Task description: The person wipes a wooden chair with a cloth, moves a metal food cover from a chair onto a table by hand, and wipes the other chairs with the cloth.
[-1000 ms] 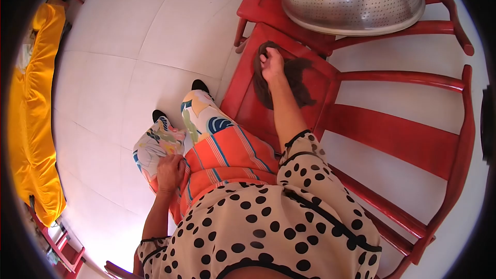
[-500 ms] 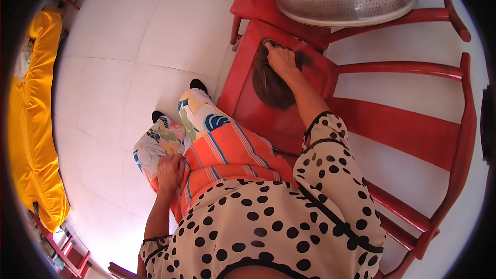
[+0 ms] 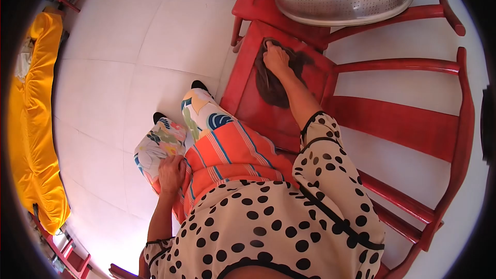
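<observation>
Sleeves of a black-dotted blouse (image 3: pixel 268 222) come nearest, with a striped orange apron (image 3: pixel 230 150) over the patterned trousers (image 3: pixel 157 144) just beyond. On the trousers, by the apron's edge, lies the left hand (image 3: pixel 171 173), perhaps to steady the body; its elbow is bent, its fingers are loosely curled, and whether they pinch any fabric I cannot tell.

Farther out, the right hand (image 3: pixel 276 59) is on a brown cloth (image 3: pixel 272 90), which lies bunched on the seat of a red chair (image 3: pixel 242 95), toward the seat's far side. The cloth sits under the palm probably so that pressure from above can bear on it. That arm reaches forward and out nearly straight, back of the hand up, fingers bent together over the folds; whether they grip a fold or only press, the view does not settle.

Beyond stands a second red chair (image 3: pixel 253 2), close against the first, seemingly serving as a stand for a perforated metal bowl (image 3: pixel 341 0). The bowl appears rim-down, though the frame cuts it off. Across the pale floor (image 3: pixel 103 93), well apart, runs a yellow cover (image 3: pixel 39 129).
</observation>
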The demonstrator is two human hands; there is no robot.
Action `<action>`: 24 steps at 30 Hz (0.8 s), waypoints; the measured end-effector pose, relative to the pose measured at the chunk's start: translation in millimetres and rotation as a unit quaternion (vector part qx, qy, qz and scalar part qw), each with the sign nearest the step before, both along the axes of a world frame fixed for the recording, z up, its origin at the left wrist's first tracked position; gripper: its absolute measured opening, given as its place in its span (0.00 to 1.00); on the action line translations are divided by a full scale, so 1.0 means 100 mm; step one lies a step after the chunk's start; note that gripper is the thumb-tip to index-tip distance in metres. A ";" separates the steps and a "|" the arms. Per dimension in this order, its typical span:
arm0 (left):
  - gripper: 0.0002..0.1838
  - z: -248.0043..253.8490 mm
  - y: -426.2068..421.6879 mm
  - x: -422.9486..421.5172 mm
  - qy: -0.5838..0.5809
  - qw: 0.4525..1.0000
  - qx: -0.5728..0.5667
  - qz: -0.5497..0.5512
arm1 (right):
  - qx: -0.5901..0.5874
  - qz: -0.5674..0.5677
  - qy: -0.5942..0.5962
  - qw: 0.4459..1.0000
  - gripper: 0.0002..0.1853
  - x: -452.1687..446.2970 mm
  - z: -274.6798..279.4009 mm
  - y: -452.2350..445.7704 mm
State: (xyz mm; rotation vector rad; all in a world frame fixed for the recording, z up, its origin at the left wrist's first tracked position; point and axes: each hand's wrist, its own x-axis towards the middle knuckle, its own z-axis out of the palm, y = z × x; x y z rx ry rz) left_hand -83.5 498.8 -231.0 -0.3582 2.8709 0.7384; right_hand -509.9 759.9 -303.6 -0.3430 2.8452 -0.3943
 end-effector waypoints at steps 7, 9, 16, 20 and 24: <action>0.04 0.00 -0.01 -0.04 0.003 1.000 0.004 -0.008 | -0.132 -0.017 0.048 0.990 0.18 -0.06 -0.34 0.00; 0.04 0.00 -0.02 -0.07 0.001 1.000 0.005 -0.011 | -0.190 -0.010 0.084 0.978 0.21 -0.06 -0.53 0.02; 0.05 0.05 0.01 -0.08 0.004 1.000 0.001 -0.021 | -0.357 -0.116 -0.090 0.923 0.19 0.23 -0.64 0.03; 0.05 0.04 0.02 -0.02 0.019 1.000 0.006 -0.018 | -0.335 -0.081 -0.071 0.936 0.14 0.59 -0.55 0.02; 0.06 0.16 0.10 -0.04 0.034 0.999 0.030 -0.021 | -0.380 -0.072 -0.128 0.913 0.16 1.01 -0.36 0.10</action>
